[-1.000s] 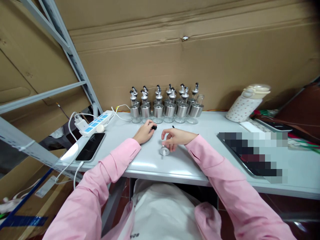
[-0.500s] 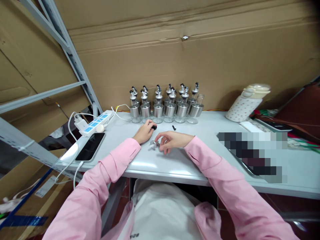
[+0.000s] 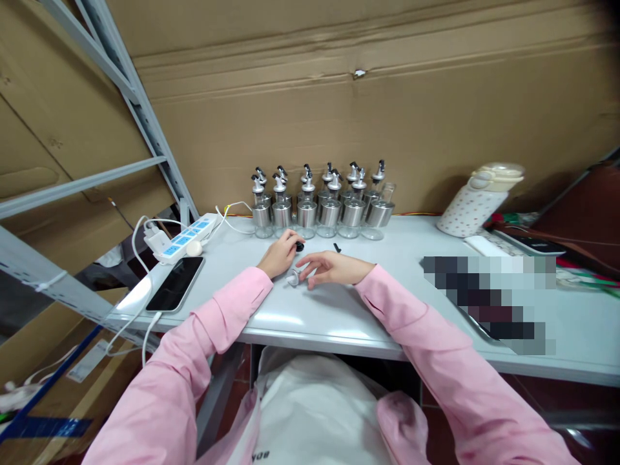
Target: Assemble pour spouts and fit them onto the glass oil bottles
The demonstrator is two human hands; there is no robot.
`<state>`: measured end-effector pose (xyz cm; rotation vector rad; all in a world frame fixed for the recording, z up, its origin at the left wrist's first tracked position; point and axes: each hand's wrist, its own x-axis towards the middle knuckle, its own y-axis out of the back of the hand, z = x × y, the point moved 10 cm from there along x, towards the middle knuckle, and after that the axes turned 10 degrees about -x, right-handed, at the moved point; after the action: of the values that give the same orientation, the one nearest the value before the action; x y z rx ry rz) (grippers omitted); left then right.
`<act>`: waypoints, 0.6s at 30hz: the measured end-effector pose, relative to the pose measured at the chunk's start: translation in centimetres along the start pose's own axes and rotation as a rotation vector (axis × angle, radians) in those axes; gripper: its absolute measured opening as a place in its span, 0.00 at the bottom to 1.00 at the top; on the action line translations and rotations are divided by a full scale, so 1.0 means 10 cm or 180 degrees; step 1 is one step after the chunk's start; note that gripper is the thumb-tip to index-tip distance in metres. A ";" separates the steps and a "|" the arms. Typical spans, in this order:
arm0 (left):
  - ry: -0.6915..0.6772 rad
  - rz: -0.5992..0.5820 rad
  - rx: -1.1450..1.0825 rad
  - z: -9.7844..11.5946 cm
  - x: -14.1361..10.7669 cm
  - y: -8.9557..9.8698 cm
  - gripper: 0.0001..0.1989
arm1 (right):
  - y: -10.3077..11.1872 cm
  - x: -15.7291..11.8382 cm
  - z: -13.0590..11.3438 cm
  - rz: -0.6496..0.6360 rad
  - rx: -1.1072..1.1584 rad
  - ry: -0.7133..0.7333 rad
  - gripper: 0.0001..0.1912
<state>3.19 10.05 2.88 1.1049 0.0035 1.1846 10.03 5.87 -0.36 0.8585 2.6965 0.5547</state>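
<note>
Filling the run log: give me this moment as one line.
left hand: shut on black cap | right hand: fingers on silver spout | behind: dispenser bottles | surface: table

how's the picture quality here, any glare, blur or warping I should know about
Head view: wide-lens warping bends the shelf rails and table edge; soft glare on the table in front of the left hand; a pixelated block hides items at right; corners darken; the bottles stay fairly sharp.
</note>
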 end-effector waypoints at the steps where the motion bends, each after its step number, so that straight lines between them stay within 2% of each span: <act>1: -0.0001 0.0019 0.0001 0.00 0.00 0.01 0.15 | 0.01 0.00 -0.01 0.0025 -0.0003 0.0006 0.32; 9: -0.0051 0.0032 0.0029 0.03 0.00 0.03 0.15 | 0.09 -0.06 -0.07 0.0212 -0.0084 -0.0002 0.26; 11: -0.0068 0.0031 0.0035 0.04 0.00 0.02 0.15 | 0.14 -0.06 -0.12 0.0378 -0.0131 0.0051 0.23; 12: -0.0068 0.0028 0.0042 0.04 0.00 0.02 0.15 | 0.21 -0.06 -0.16 0.0595 -0.0167 0.0135 0.22; 14: -0.0043 0.0005 0.0057 0.04 0.00 0.00 0.15 | 0.48 -0.12 -0.29 0.1427 -0.0328 0.0392 0.19; 18: 0.0024 -0.0056 0.0030 0.01 -0.01 -0.03 0.15 | 1.22 -0.63 -0.42 0.4005 -0.0857 0.0649 0.12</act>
<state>3.40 9.89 2.67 1.1067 0.0247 1.1740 19.63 10.15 9.39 2.4304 1.8071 1.2133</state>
